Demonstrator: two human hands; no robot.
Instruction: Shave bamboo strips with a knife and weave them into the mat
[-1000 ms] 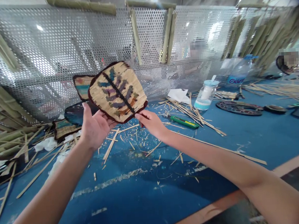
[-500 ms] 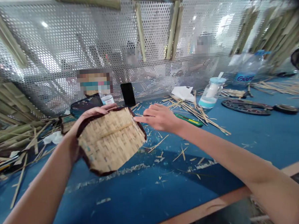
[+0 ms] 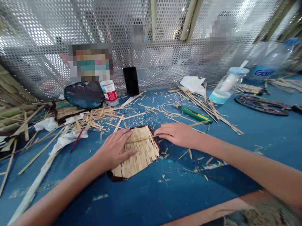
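A woven bamboo panel (image 3: 140, 160) with a dark brown rim lies on the blue table. My left hand (image 3: 117, 149) rests flat on its left part, fingers stretched out and thumb spread, pressing it down. Across the weave runs a thin bamboo strip (image 3: 143, 138), its left end partly under my left fingers. Just past the panel's right rim, my right hand (image 3: 176, 134) is closed around that strip, pinching it. More of the strip shows beyond the right hand. Part of the panel's left side is hidden by my left hand.
Behind the panel lie loose bamboo strips and shavings (image 3: 100, 117). A green utility knife (image 3: 195, 114) lies at right, near a bottle with a blue lid (image 3: 227, 85). A phone (image 3: 131, 81) leans on the perforated screen (image 3: 163, 63), beside a red-and-white can (image 3: 109, 92).
The panel has come down from being held tilted up to lying on the table. My left hand moved from its edge onto its face; my right hand now pinches the strip.
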